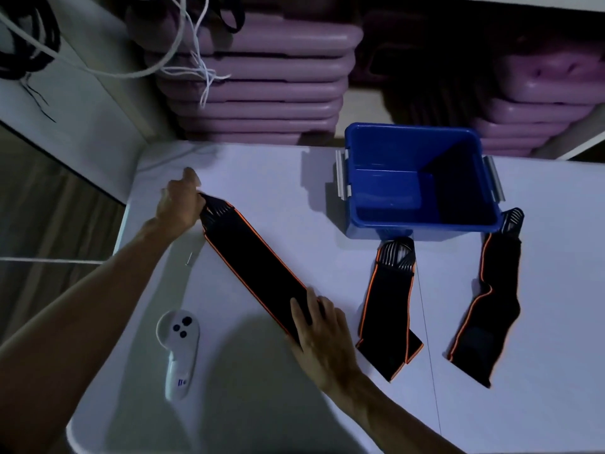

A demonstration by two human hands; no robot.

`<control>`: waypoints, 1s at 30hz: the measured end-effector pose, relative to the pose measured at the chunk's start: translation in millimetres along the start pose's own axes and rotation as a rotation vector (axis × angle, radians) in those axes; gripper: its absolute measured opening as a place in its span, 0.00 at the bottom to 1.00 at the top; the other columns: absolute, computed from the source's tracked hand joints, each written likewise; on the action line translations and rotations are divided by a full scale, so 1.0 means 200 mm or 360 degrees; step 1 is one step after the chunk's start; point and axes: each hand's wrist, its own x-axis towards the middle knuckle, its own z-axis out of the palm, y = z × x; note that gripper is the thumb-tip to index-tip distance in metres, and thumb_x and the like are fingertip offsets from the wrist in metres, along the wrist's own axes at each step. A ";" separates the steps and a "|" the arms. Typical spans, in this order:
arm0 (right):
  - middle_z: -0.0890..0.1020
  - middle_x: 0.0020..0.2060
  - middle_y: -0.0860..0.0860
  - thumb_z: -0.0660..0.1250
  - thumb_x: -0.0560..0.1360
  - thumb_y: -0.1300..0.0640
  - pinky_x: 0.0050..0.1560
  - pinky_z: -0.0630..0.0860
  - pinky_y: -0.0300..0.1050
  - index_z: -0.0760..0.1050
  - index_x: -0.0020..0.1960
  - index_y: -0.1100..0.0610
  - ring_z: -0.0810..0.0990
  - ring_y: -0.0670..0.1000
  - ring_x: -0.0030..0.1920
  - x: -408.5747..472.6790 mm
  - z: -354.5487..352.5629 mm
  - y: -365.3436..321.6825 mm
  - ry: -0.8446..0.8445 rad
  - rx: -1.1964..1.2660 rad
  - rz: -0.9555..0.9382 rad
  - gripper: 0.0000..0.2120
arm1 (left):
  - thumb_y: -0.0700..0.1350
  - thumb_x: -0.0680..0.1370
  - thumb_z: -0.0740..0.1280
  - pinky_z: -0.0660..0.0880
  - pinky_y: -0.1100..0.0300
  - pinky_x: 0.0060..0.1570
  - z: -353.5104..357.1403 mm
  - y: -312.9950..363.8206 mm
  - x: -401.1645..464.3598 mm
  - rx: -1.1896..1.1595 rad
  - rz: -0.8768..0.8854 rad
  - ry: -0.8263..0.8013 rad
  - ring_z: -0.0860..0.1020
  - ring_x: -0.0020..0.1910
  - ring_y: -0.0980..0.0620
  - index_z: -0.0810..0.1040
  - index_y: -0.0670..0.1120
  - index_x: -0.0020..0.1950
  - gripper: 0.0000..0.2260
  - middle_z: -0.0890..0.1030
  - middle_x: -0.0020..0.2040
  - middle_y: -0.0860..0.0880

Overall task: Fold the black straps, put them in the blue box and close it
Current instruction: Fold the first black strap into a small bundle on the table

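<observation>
One black strap (pixel 258 267) (orange-edged) lies stretched on the white table (pixel 262 388); left hand (pixel 180 204) pinches its far end, right hand (pixel 322 335) presses flat. Blue box (pixel 419 181) stands open beyond.

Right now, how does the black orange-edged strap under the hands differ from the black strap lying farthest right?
The held strap is stretched flat and straight; the rightmost strap lies kinked and rumpled. The left hand grips the held strap's far end and the right hand presses its near end, while the rightmost strap is untouched, its far end beside the blue plastic box. Both are black with orange edging and unfolded.
</observation>
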 end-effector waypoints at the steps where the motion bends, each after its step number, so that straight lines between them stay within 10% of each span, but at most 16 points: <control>1: 0.76 0.65 0.64 0.77 0.66 0.47 0.48 0.79 0.55 0.75 0.66 0.58 0.79 0.63 0.56 -0.02 0.02 0.00 0.0002 0.0004 0.0001 0.32 | 0.36 0.74 0.63 0.78 0.45 0.45 0.00 0.00 0.01 -0.0018 -0.0029 0.0004 0.79 0.43 0.32 0.71 0.40 0.58 0.13 0.80 0.44 0.33; 13: 0.70 0.71 0.64 0.74 0.69 0.49 0.58 0.78 0.56 0.67 0.74 0.57 0.74 0.64 0.66 -0.16 0.08 0.03 0.0129 0.0115 -0.0054 0.37 | 0.35 0.70 0.67 0.77 0.54 0.47 0.03 0.09 -0.03 -0.0266 -0.0050 0.0121 0.81 0.42 0.40 0.82 0.40 0.44 0.06 0.83 0.42 0.40; 20: 0.62 0.76 0.61 0.64 0.77 0.44 0.65 0.73 0.57 0.60 0.78 0.55 0.65 0.64 0.74 -0.23 0.08 0.04 0.0155 0.0328 -0.0143 0.34 | 0.26 0.70 0.61 0.73 0.64 0.25 0.03 0.04 -0.03 -0.0477 -0.0087 0.0020 0.75 0.27 0.44 0.79 0.30 0.39 0.07 0.78 0.34 0.39; 25: 0.54 0.79 0.58 0.62 0.78 0.37 0.75 0.59 0.50 0.53 0.80 0.53 0.54 0.58 0.79 -0.29 0.06 0.14 0.0023 0.0609 -0.0333 0.38 | 0.36 0.75 0.61 0.75 0.53 0.50 0.03 0.08 -0.21 -0.0217 0.0168 0.0232 0.79 0.48 0.37 0.79 0.38 0.55 0.11 0.80 0.51 0.35; 30: 0.58 0.78 0.56 0.67 0.79 0.49 0.73 0.62 0.40 0.58 0.78 0.54 0.59 0.52 0.77 -0.33 0.03 0.30 -0.0046 0.0629 -0.0559 0.32 | 0.45 0.78 0.58 0.76 0.51 0.50 0.23 0.19 -0.85 -0.0222 0.0698 0.0010 0.77 0.50 0.43 0.78 0.44 0.55 0.13 0.78 0.52 0.43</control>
